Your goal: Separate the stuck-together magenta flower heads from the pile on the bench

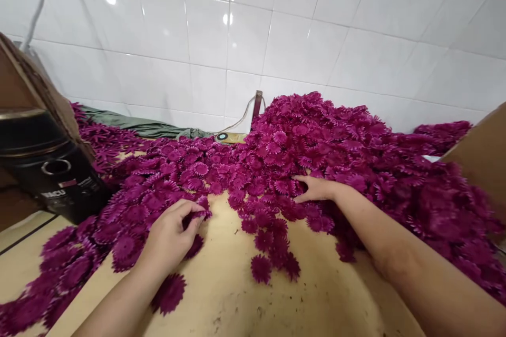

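Observation:
Magenta fabric flower heads (316,137) with jagged petals lie heaped on a pale yellow tabletop (221,263). My left hand (174,229) is closed in a pinch on a flower (201,215) at the edge of the left-hand pile; its fingers partly cover it. At the foot of the bigger heap, my right hand (314,189) reaches in with thumb and fingers spread, touching flowers there. Between the hands, a small cluster of flowers (272,247) spreads toward me. One loose flower (172,293) lies beside my left forearm.
A black canister (51,163) and cardboard (31,73) stand at the left. Another cardboard piece (480,163) is at the right. Along the white tiled wall (253,37) lie green cloth (154,125) and a yellow item (231,138) with a round dial, near a cord.

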Available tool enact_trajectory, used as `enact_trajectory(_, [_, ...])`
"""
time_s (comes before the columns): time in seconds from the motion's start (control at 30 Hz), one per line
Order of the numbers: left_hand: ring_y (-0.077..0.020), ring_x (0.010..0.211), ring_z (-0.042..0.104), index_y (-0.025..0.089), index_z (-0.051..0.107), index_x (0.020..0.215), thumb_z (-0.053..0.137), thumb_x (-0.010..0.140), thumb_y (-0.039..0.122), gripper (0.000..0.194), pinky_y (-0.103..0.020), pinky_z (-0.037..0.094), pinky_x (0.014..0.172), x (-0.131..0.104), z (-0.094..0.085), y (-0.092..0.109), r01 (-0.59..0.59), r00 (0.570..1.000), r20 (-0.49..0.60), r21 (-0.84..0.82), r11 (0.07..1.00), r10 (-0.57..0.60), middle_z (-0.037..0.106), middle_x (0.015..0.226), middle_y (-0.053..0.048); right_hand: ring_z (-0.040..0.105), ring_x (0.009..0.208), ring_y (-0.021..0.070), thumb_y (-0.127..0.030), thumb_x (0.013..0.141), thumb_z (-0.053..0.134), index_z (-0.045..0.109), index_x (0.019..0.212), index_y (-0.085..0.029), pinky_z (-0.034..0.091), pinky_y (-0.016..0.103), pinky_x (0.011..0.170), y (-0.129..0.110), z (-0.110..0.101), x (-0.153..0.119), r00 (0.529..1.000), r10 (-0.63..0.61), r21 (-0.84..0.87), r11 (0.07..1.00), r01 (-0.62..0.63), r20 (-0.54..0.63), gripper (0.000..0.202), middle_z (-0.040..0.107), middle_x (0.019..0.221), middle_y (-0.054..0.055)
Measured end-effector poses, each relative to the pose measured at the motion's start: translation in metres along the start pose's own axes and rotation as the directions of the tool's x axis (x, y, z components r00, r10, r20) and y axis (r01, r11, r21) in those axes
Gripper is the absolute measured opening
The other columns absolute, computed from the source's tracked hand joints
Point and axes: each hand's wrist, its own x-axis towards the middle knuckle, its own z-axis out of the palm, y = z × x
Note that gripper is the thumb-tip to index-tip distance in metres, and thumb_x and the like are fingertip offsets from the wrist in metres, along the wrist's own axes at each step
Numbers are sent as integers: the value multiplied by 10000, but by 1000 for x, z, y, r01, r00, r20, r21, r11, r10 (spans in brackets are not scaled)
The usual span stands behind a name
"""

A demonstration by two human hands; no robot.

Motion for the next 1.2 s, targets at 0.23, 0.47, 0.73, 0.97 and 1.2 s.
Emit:
enact_trajectory(0.23, [-181,775,600,218,598,776,445,743,337,197,-272,448,709,-1,-5,9,71,997,6,-33,997,-71,636,824,-16,637,822,265,-215,573,703,689,955,-241,483,354,719,-48,-55,-13,978,43,-238,971,6,203,383,683,905,76])
enact_trajectory(0.47, [-190,813,602,210,599,792,432,723,277,193,-287,447,735,-1,-8,13,67,998,5,-40,997,-67,641,841,-26,472,1123,271,-298,840,447,557,1163,-188,400,386,897,-157,-25,-22,956,-287,-235,927,293,62,358,528,1226,122])
enact_trajectory(0.73, [-184,768,608,214,599,748,450,718,307,179,-277,452,692,0,-12,12,84,996,-24,-31,996,-84,643,806,-20,350,1205,310,-422,853,407,515,1204,-157,224,467,1007,-129,37,-10,951,-307,-290,907,304,34,453,464,1281,146])
enact_trajectory(0.97, [-188,782,614,219,603,761,440,724,310,190,-280,458,699,-1,-8,13,53,998,23,-14,999,-52,651,814,-18,454,1057,271,-341,857,426,553,1160,-159,362,398,880,-81,29,-22,977,-213,-313,927,207,15,375,560,1137,131])
enact_trajectory(1.2, [-187,765,615,221,597,752,437,729,325,193,-267,452,693,4,-9,5,92,995,12,116,989,-94,655,818,-17,379,1119,298,-366,818,493,619,1061,-171,317,409,923,-112,17,-31,974,-218,-285,939,193,-60,336,479,1224,146])
